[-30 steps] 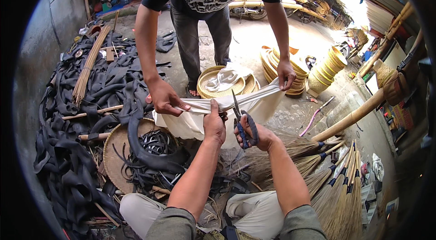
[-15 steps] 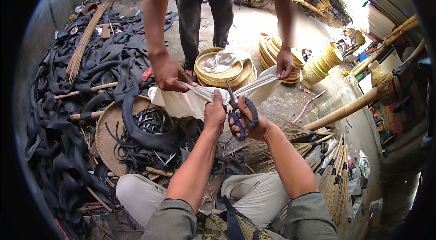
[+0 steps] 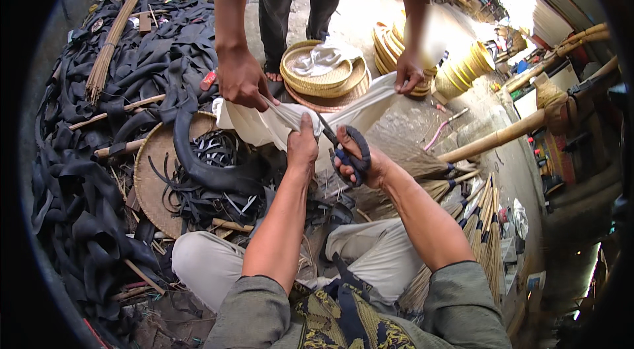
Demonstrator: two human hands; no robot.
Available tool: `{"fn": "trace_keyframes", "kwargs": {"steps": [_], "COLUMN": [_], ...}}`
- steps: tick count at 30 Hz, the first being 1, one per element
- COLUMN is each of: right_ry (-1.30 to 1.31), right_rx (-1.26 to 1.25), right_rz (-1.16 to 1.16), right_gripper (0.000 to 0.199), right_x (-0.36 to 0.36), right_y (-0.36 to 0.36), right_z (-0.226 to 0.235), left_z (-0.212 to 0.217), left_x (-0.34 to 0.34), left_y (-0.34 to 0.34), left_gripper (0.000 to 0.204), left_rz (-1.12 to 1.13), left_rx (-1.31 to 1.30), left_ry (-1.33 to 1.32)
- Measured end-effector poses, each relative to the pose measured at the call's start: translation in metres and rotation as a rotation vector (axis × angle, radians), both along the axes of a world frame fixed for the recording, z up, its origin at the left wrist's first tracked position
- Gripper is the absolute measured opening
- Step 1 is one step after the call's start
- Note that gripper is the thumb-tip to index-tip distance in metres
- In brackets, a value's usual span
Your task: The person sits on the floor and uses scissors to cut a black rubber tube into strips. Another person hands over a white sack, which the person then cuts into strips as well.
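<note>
A white cloth (image 3: 264,126) is stretched in front of me. My left hand (image 3: 302,145) pinches its near edge. My right hand (image 3: 360,161) is closed in the dark handles of a pair of scissors (image 3: 345,151), blades pointing up into the cloth. A standing person opposite holds the cloth taut, one hand (image 3: 243,79) gripping its left part, the other hand (image 3: 409,75) its right end.
A heap of black rubber tubes and strips (image 3: 99,151) fills the left. A round woven tray (image 3: 155,174) lies under some of it. Stacked woven trays (image 3: 323,81) with white cloth sit behind. Brooms (image 3: 429,167) and bamboo poles (image 3: 502,138) lie right.
The view has tilted down and closer. The standing person's hands have shifted slightly, keeping the cloth taut. My hands stay on the cloth and scissors.
</note>
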State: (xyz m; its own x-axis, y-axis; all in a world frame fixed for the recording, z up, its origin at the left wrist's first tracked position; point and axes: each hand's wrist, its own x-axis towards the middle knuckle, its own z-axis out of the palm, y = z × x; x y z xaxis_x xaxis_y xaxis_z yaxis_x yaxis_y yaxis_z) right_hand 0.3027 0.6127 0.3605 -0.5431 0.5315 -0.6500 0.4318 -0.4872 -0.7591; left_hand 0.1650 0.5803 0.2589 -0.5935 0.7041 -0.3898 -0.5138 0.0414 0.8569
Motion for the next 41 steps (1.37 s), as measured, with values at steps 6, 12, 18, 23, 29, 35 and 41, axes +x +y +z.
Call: {"fn": "trace_keyframes", "kwargs": {"steps": [6,12,18,23,29,35,41], "right_ry": [0.017,0.04,0.047,0.018,0.187,0.078,-0.055], "right_rx": [-0.08,-0.006,-0.045,-0.105,-0.117,0.074,1.019], "right_rz": [-0.024,-0.053,-0.162,-0.101,-0.177,0.154,0.056], "right_gripper": [0.076,0.071,0.073,0.074,0.072,0.06,0.044], "right_x": [-0.019,-0.031,-0.052,-0.053,-0.073,0.002,0.05], "right_y": [-0.013,-0.019,0.0,0.014,0.04,0.012,0.013], "right_z": [-0.018,-0.023,-0.021,-0.024,-0.017,0.001,0.007], "left_z": [0.006,-0.011,-0.013,-0.003,0.005,0.022,0.037], "left_x": [-0.003,-0.014,-0.023,-0.027,-0.045,-0.074,-0.092], "left_y": [-0.023,-0.045,-0.063,-0.086,-0.127,-0.104,-0.058], "left_gripper": [0.065,0.064,0.062,0.04,0.033,0.042,0.049], "left_rz": [-0.068,-0.025,-0.255,-0.001,-0.189,0.158,0.329], "left_rx": [0.034,0.072,0.088,0.285,0.263,0.51,0.838], "left_ry": [0.025,0.009,0.2,0.092,0.124,-0.185,-0.589]}}
